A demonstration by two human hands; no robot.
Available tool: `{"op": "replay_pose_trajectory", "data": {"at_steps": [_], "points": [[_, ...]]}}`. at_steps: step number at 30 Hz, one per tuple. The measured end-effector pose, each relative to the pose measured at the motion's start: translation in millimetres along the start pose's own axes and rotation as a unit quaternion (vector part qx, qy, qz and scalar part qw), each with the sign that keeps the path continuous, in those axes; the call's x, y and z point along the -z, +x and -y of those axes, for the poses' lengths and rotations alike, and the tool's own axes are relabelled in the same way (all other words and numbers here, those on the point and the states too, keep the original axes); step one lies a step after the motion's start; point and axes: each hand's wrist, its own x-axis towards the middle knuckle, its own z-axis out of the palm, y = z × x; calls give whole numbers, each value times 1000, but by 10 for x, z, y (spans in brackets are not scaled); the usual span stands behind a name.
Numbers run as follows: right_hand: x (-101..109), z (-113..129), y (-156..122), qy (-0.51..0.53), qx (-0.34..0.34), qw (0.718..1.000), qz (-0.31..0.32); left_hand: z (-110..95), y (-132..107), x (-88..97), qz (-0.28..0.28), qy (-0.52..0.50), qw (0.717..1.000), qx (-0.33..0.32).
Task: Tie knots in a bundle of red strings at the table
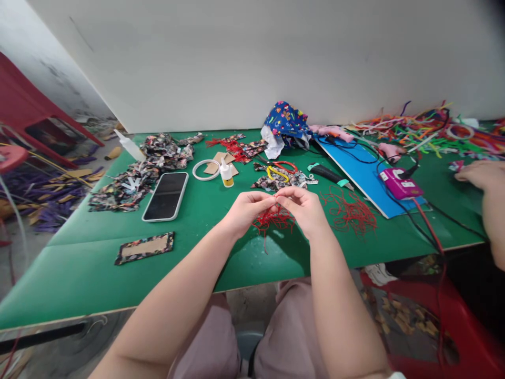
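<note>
My left hand (252, 208) and my right hand (299, 206) meet fingertip to fingertip near the table's middle. Both are closed in a pinch on thin red cord, and the exact spot between the fingertips is hidden. A tangle of red cord (276, 221) lies just below my fingers, with one strand trailing toward me. Right of my right hand is a second loose heap of red cord (353, 213). Beyond my hands are yellow-and-red-handled scissors (281, 171) on dark floral fabric scraps. A small glue bottle (226, 173) stands past my left hand.
A phone (165, 197) and a fabric-edged cardboard piece (144, 247) lie left on the green table (205, 258). To the right are a utility knife (330, 175), a blue board (351, 176), a purple power socket (401, 184) with cables, and another person's hand (479, 173).
</note>
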Motion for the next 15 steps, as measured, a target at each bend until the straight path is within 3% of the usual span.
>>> {"op": "replay_pose_trajectory", "data": {"at_steps": [5,15], "points": [[-11,-7,-10,5,-2,1000,15,2,-1,-15,3,-30,999,14],[-29,8,26,70,24,993,-96,-46,25,-40,-65,-105,992,-38]]}}
